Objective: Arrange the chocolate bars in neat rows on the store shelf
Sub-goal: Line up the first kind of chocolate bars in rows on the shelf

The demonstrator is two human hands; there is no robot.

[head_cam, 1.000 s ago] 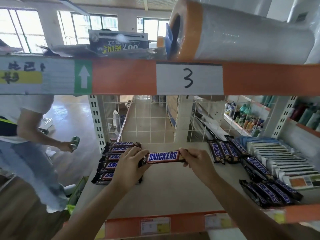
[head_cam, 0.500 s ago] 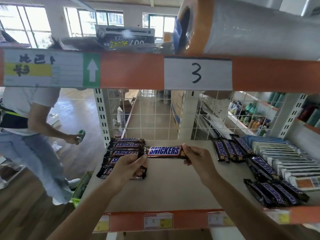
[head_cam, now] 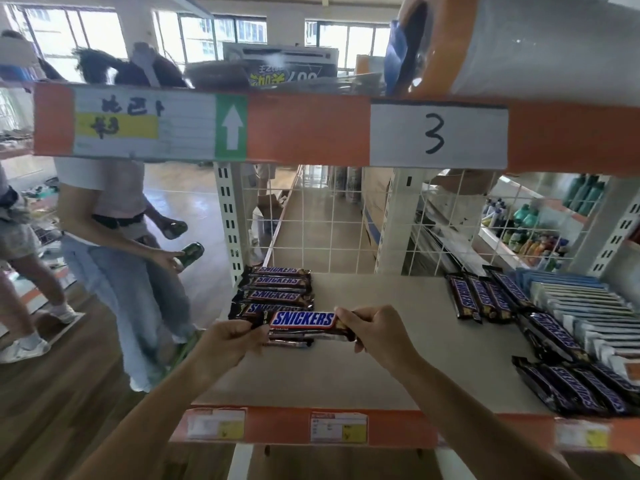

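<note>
Hands, left [head_cam: 232,344] and right [head_cam: 375,327], pinched SNICKERS bar [head_cam: 302,321] ends over left stack [head_cam: 277,289]; loose bars [head_cam: 485,297] right of stack; label "3" [head_cam: 437,135] above.

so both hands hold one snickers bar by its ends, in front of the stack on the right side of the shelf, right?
Not quite. In the head view the left hand and right hand do pinch one Snickers bar by its ends, but the stack behind it lies on the left side of the shelf, not the right.

"SNICKERS" marks the held chocolate bar [head_cam: 302,320] and stacked bars [head_cam: 277,287]; a "3" label [head_cam: 438,135] fronts the upper shelf beam [head_cam: 308,128].
</note>
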